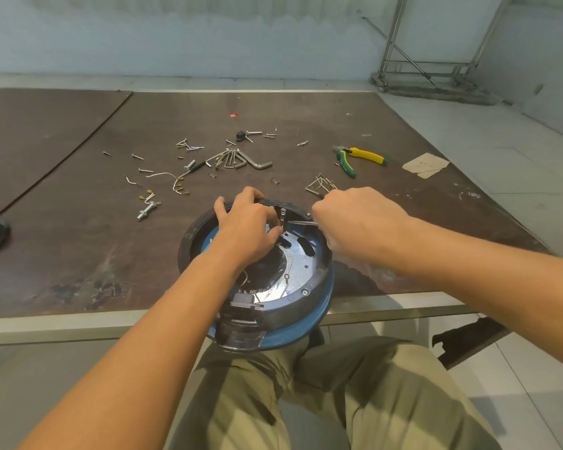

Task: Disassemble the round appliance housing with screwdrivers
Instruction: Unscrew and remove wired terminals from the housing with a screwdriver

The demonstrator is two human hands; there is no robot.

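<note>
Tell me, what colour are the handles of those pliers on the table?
Yellow and green, on the pliers, clearest in the head view.

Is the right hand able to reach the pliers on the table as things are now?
Probably yes, but not at once. The pliers lie in the open beyond the right hand with nothing between them, yet that hand is closed on a screwdriver and must free itself first.

The round housing point(260, 271) is propped at the near edge of the counter point(78, 254), partly overhanging onto the lap. Both hands are placed at its far rim: left hand point(247, 225) to the left, right hand point(355, 222) to the right. Behind it, hex keys point(238, 160) are laid among scattered screws point(189, 146). Pliers point(358, 159) are found far right, a bolt point(147, 211) to the left.
</note>
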